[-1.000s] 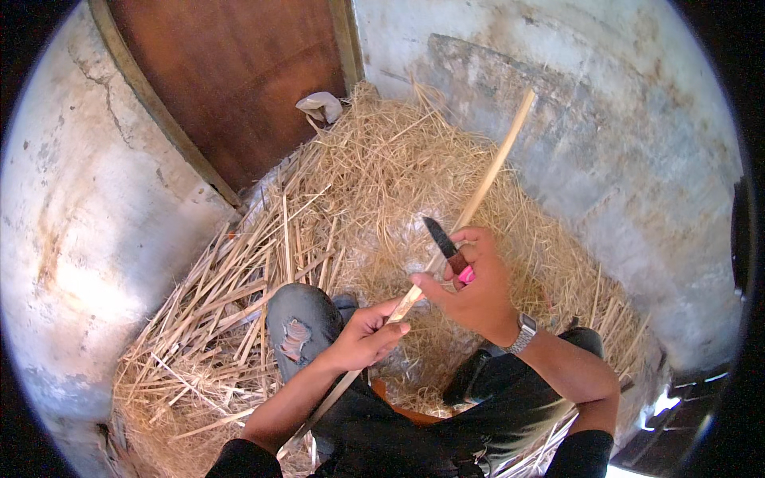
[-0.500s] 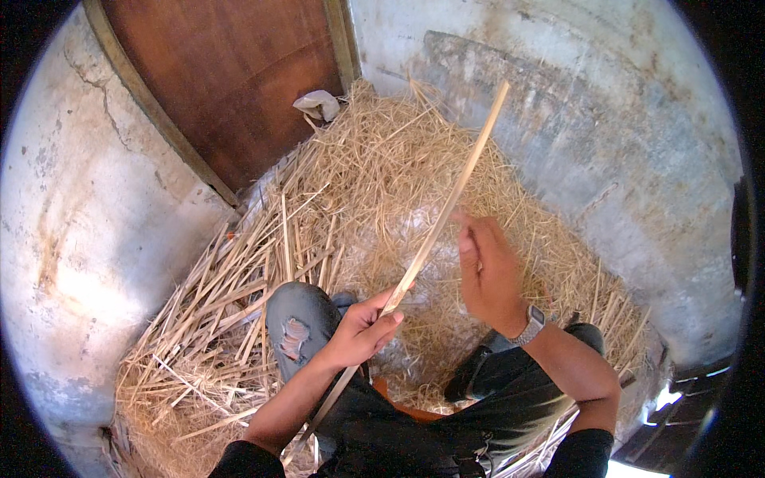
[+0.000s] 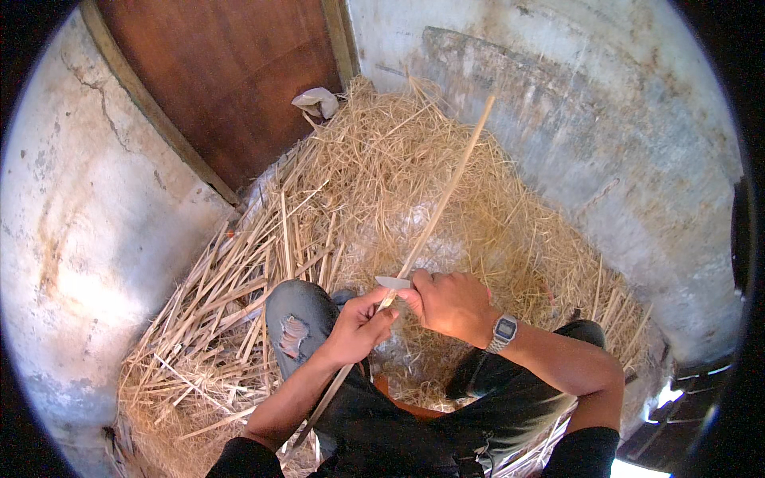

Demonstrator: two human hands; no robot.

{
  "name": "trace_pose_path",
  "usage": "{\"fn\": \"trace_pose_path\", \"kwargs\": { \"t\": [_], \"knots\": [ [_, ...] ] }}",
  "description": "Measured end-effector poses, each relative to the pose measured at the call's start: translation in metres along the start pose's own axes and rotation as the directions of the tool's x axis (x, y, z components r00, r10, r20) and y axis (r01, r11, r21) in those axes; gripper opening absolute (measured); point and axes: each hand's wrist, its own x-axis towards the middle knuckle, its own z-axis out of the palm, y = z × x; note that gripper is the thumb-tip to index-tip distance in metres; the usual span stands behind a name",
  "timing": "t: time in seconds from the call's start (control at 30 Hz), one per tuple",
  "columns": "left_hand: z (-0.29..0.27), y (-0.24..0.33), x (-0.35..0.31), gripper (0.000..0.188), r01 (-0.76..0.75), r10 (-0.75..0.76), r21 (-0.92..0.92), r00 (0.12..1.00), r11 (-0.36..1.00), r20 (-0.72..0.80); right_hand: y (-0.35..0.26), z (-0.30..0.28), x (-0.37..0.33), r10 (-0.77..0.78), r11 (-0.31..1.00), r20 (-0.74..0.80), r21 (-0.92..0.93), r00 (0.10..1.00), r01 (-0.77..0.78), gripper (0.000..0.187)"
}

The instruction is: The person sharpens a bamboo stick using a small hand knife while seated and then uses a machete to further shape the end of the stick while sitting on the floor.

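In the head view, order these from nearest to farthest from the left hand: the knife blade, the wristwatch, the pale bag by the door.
1. The knife blade: just above and right of the left hand, beside the long cane strip that hand holds.
2. The wristwatch: farther right, on the right wrist.
3. The pale bag: far up, at the brown door's foot.

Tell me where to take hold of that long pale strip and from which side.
Grip the long pale strip low down, just below the knife blade, where the left hand already pinches it. Come from the left: the right hand and blade take the other side, and the thin upper end stands free over the straw pile.
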Motion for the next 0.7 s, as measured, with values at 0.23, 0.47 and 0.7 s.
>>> {"fn": "trace_pose_path", "kwargs": {
  "t": [0.23, 0.47, 0.7],
  "knots": [
    [0.007, 0.007, 0.003, 0.061, -0.02, 0.015, -0.073, 0.998, 0.997, -0.069, 0.036, 0.006, 0.018, 0.083, 0.987, -0.113, -0.13, 0.99, -0.097, 0.039],
    [0.005, 0.007, 0.006, 0.062, 0.014, -0.029, -0.207, 0.997, 0.978, -0.068, 0.042, -0.018, 0.027, 0.095, 0.975, -0.14, -0.185, 0.986, -0.12, 0.042],
    [0.0, 0.001, 0.004, 0.06, 0.069, -0.079, -0.134, 0.994, 0.989, -0.075, 0.031, 0.007, 0.016, -0.086, 0.988, 0.029, -0.123, 0.996, 0.089, 0.045]
  ]
}}
